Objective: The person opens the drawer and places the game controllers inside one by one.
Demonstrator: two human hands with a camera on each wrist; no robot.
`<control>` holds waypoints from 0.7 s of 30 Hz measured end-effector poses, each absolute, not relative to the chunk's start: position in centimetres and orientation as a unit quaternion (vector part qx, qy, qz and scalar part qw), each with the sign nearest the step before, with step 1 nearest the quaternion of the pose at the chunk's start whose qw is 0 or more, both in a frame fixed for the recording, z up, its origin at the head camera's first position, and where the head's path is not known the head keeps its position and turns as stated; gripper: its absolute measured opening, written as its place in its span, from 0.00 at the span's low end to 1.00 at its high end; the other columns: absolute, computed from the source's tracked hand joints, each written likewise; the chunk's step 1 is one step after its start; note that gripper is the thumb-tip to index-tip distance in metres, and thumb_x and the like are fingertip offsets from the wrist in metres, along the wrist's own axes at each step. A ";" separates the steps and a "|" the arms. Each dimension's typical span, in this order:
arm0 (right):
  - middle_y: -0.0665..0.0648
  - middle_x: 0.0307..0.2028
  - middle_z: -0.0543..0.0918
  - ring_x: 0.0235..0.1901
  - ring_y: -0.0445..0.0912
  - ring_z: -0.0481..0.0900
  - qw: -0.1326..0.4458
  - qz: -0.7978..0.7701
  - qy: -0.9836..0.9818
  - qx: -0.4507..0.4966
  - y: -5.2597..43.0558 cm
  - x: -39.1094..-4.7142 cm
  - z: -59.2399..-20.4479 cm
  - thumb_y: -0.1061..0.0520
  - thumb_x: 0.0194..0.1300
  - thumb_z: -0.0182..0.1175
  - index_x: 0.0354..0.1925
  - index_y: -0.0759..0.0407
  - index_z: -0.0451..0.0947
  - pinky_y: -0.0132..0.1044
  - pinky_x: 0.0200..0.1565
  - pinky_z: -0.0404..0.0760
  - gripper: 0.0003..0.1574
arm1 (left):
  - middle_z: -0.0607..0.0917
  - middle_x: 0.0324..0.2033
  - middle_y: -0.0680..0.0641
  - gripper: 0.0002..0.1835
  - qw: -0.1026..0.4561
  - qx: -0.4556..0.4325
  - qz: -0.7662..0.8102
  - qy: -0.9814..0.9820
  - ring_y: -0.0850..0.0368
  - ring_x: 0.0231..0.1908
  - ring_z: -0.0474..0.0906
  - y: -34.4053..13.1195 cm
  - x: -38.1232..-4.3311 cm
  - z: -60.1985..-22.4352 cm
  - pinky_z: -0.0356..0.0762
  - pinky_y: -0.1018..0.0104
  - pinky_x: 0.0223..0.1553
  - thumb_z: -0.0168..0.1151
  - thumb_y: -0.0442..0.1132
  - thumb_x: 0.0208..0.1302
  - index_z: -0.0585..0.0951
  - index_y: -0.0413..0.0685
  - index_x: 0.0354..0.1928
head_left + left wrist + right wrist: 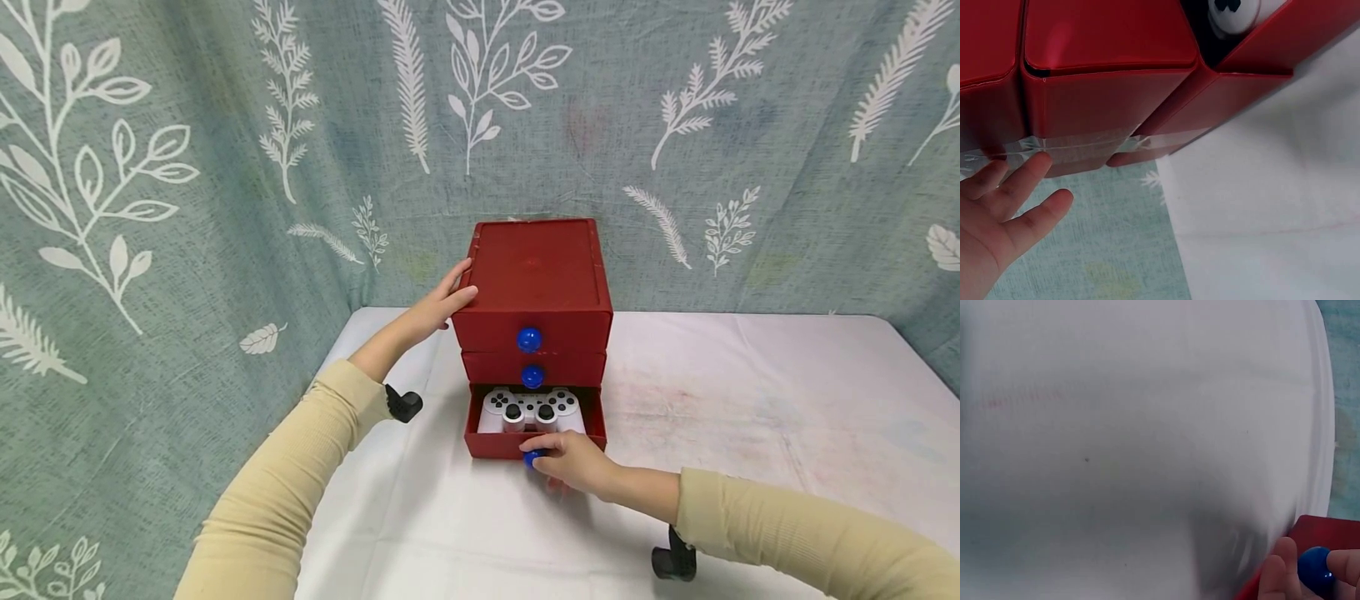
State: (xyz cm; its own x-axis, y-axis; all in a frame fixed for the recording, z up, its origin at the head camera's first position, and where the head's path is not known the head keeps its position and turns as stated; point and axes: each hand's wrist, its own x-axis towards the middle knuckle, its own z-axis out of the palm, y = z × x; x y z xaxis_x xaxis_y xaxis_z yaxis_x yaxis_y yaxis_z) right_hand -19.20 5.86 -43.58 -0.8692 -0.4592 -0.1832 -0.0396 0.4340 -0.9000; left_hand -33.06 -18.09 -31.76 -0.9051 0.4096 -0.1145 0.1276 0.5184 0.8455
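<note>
A red three-drawer box [534,267] with round blue knobs stands on the white-covered table. Its bottom drawer [495,447] is pulled out, and a white game controller [529,408] with black sticks and buttons lies inside. My right hand [573,461] pinches the bottom drawer's blue knob [1315,570] between thumb and fingers. The left hand [435,310] rests against the box's left side near the top, fingers spread and fairly straight. In the left wrist view, the left hand's fingertips [1039,161] are by clear tape along the box's side. The upper two drawers are closed.
A grey-green curtain [592,125] with white leaf prints hangs behind and to the left. The white table [750,400] extends to the right of the box, with faint reddish stains on it. A black wrist mount [673,563] sits under the right sleeve.
</note>
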 end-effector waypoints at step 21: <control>0.56 0.42 0.79 0.19 0.47 0.79 0.211 -0.506 0.830 -0.106 5.3 -21.0 -43.6 0.61 0.60 0.60 0.49 0.56 0.80 0.38 0.25 0.78 0.17 | 0.52 0.69 0.42 0.34 0.153 0.167 0.471 0.853 0.45 0.66 0.56 -18.0 -33.0 -31.6 0.59 0.35 0.53 0.38 0.55 0.68 0.37 0.71 0.71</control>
State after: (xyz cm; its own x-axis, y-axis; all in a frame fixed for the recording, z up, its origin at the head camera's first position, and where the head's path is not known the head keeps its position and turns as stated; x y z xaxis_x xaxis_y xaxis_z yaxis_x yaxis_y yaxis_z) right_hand -21.00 5.27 -43.63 -0.8885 -0.3892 -0.2432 0.0381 0.4656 -0.8842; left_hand -32.95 -17.98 -31.65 -0.8976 0.4284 -0.1038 0.1402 0.5007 0.8542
